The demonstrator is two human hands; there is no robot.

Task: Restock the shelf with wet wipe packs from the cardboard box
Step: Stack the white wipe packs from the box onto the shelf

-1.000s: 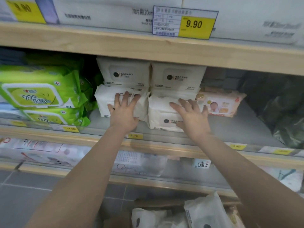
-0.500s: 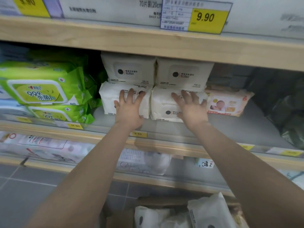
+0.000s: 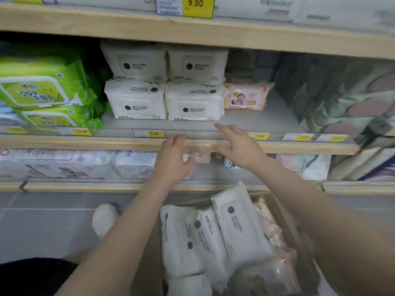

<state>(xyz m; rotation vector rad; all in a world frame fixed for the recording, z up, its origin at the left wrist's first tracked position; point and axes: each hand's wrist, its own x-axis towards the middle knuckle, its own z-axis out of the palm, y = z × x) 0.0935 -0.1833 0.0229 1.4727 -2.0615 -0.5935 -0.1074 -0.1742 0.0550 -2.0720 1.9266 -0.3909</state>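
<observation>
Above your hands, the yellow price tag on the top shelf edge reads 9.90; the white half beside it is too blurred for you to read. The upper green wipe pack shows 999 in white on its lid and 80 near its lower corner. You can make out 11.90 on a small yellow tag below the green packs. Print on the white packs is too small to read.

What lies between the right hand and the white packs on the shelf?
Head view: only bare grey shelf separates the right hand from the white packs.
</observation>
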